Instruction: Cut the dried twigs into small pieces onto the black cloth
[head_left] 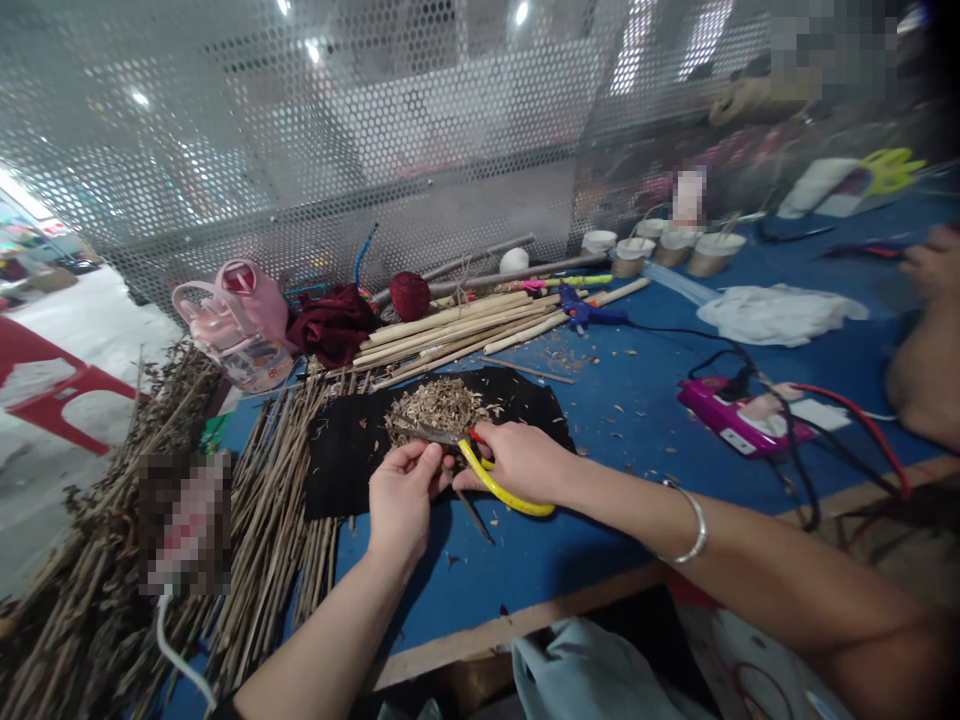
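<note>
The right hand (514, 462) has its fingers closed around yellow-handled shears (491, 484); the left hand (400, 492) has fingers together, apparently pinching a thin stem (478, 521), which points to five o'clock. At twelve o'clock, chopped pieces (439, 403) are already heaped on black cloth (341, 440); at nine, many dry stalks (266, 490) are left long.

Your right hand (525, 462) covers part of the yellow-handled shears (517, 499). You see the red stool (64, 405) and dried plants (71, 570) cropped at left, and a co-worker's blurred arm (926, 370) cropped at right.
</note>
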